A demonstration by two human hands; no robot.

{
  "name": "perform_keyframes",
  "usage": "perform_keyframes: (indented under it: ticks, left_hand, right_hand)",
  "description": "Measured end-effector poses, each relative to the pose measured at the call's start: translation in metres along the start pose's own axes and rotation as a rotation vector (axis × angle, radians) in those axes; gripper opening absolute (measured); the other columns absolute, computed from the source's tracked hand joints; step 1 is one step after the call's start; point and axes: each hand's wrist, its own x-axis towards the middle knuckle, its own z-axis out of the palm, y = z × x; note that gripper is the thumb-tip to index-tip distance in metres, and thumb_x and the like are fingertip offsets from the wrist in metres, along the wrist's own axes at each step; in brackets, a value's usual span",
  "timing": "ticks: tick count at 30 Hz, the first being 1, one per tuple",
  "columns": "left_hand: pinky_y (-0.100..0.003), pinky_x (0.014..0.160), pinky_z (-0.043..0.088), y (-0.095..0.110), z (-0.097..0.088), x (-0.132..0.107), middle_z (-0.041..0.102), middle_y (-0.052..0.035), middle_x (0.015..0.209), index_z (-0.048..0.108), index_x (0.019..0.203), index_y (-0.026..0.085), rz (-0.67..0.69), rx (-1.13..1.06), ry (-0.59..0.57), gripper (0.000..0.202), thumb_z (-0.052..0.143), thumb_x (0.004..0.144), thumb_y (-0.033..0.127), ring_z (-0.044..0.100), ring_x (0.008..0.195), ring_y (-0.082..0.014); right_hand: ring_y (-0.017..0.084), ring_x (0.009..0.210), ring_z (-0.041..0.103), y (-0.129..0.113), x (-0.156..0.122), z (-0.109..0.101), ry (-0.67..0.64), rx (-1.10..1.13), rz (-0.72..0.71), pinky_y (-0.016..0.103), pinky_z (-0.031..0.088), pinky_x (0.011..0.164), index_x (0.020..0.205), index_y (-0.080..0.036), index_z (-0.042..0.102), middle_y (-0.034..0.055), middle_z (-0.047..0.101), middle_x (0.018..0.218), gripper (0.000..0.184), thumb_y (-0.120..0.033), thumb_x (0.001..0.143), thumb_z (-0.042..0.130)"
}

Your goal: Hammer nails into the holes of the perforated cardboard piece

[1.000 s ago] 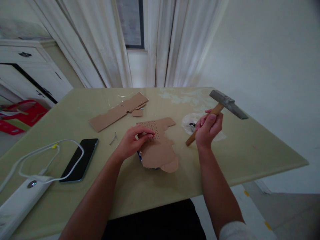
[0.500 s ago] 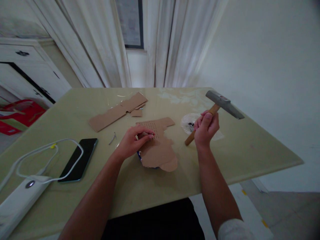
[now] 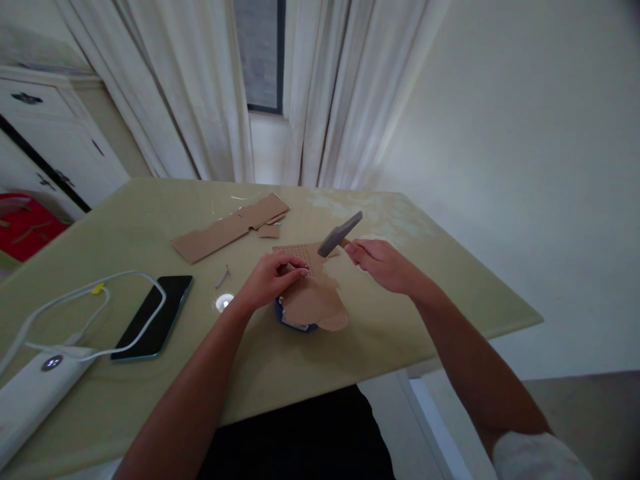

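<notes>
Perforated cardboard piece [image 3: 316, 303], with a grid of small dark holes in its far part, lying atop a blue object [image 3: 296, 325] near the middle of the table [image 3: 430, 320]. The blue object is mostly covered; whether it is a container cannot be told. The left hand [image 3: 274, 279] lies over the cardboard's left side, thumb and fingertips drawn close together near the holes; what they pinch is too small to tell. The right hand [image 3: 383, 265], to the cardboard's right, is closed around the handle of a hammer [image 3: 340, 235], whose head is tilted above the cardboard's far right edge. Left of the left hand: a metal fastener [image 3: 222, 277], then a dark phone [image 3: 153, 317] crossed by a white cable [image 3: 134, 273]. Beyond: a cardboard strip [image 3: 225, 231]. Far left: a red bag [image 3: 33, 230], contents indistinct.
</notes>
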Motion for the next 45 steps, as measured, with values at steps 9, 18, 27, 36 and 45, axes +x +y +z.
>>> perform_keyframes:
  ticks: [9,18,27,36,45]
  left_hand:
    - [-0.023,0.052,0.034,-0.005,0.004,0.000,0.071,-0.0013,0.069,0.086,0.095,0.018,-0.022,-0.025,-0.024,0.031,0.076,0.094,0.047,0.047,0.055,-0.0107]
    - [-0.024,0.055,0.034,-0.005,0.004,0.000,0.074,-0.0023,0.074,0.087,0.096,0.019,-0.041,-0.038,-0.037,0.027,0.076,0.094,0.043,0.049,0.057,-0.0105]
    - [-0.024,0.053,0.032,-0.006,0.004,0.001,0.069,-0.0009,0.068,0.087,0.095,0.018,-0.044,-0.034,-0.060,0.029,0.076,0.094,0.045,0.049,0.056,-0.0105]
    - [-0.023,0.052,0.032,-0.008,0.003,0.001,0.069,-0.0007,0.066,0.086,0.095,0.018,-0.045,-0.031,-0.074,0.029,0.076,0.094,0.045,0.049,0.055,-0.0110]
    - [-0.023,0.052,0.031,-0.006,0.003,0.001,0.067,-0.0004,0.065,0.085,0.094,0.017,-0.062,-0.047,-0.088,0.030,0.076,0.094,0.046,0.048,0.055,-0.0106]
  right_hand:
    - [0.020,0.074,0.063,-0.031,0.013,0.006,-0.145,-0.275,0.026,0.032,0.038,0.070,0.085,-0.022,0.068,0.0058,0.072,0.080,0.057,-0.059,0.116,0.039]
    - [0.021,0.081,0.065,-0.050,0.017,0.007,-0.205,-0.430,0.137,0.033,0.037,0.074,0.092,-0.020,0.068,0.0082,0.075,0.089,0.054,-0.054,0.118,0.035]
    - [0.021,0.079,0.063,-0.050,0.015,0.010,-0.235,-0.492,0.141,0.034,0.034,0.072,0.092,-0.020,0.068,0.0077,0.075,0.088,0.052,-0.052,0.118,0.036]
    - [0.021,0.078,0.062,-0.049,0.013,0.015,-0.246,-0.527,0.151,0.034,0.032,0.071,0.094,-0.021,0.068,0.0079,0.074,0.087,0.052,-0.052,0.118,0.035]
    - [0.019,0.073,0.058,-0.049,0.011,0.016,-0.166,-0.466,0.146,0.033,0.031,0.070,0.089,-0.021,0.064,0.0049,0.070,0.081,0.050,-0.052,0.118,0.036]
